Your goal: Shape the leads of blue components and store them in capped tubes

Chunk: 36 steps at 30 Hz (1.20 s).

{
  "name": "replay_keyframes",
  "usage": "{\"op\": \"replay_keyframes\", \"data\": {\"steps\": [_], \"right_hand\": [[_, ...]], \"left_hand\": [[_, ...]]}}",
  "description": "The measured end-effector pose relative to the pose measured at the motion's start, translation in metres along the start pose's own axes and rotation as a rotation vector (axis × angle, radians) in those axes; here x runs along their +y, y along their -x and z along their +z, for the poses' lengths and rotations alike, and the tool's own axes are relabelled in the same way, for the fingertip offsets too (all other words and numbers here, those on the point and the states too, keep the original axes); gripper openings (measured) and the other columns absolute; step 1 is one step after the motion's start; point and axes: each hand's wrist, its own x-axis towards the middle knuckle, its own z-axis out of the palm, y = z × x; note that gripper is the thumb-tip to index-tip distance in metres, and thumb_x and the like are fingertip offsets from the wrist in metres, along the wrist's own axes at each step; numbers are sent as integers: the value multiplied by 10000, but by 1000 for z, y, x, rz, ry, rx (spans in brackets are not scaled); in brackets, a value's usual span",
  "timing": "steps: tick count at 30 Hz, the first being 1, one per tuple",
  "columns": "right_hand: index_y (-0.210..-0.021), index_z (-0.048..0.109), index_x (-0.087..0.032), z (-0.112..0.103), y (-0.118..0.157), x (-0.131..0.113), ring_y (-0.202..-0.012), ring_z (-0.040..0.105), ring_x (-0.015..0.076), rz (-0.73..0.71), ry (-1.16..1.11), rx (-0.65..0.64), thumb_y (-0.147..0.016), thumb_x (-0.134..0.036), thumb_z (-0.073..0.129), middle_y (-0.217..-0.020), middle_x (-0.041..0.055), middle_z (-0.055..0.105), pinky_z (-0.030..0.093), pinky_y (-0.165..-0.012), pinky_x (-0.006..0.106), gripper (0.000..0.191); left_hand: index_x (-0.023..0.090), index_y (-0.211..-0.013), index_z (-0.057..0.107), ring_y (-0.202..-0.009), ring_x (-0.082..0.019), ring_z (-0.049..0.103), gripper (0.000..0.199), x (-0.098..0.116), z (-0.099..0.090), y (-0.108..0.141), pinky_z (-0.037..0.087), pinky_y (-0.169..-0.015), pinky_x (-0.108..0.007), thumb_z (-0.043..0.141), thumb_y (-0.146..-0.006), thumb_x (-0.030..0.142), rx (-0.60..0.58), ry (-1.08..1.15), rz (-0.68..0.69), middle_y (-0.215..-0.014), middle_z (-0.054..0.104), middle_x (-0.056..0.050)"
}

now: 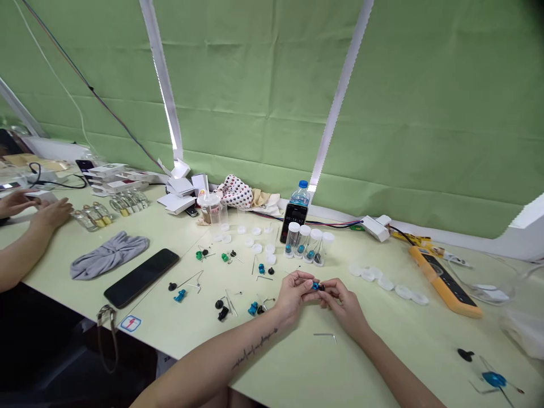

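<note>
My left hand (293,293) and my right hand (343,303) meet above the pale green table (272,362), with fingertips pinching a small blue-and-black plastic part (318,287) between them. Both hands hold this part, and the fingers hide most of it. Just left of my left hand lie loose blue and black small parts (254,308) and thin wire pieces. A bent L-shaped hex key (325,337) lies on the table below my hands.
Several clear vials with white caps (304,243) stand ahead, beside a phone showing a timer (294,221) and a water bottle (301,195). A yellow multimeter (444,281) lies to the right. A co-worker's hands (42,209) work at the far left, near a black smartphone (141,277).
</note>
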Motion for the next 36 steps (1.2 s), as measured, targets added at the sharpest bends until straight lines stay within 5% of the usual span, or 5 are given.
{"op": "replay_keyframes", "data": {"steps": [36], "right_hand": [[-926, 478, -203, -1, -1, -2, -582, 600, 157, 22, -5, -4, -851, -477, 483, -649, 9, 624, 467, -584, 281, 285]], "left_hand": [[105, -884, 556, -771, -194, 639, 342, -4, -3, -1, 510, -793, -405, 724, -669, 310, -3, -29, 31, -903, 635, -118]]}}
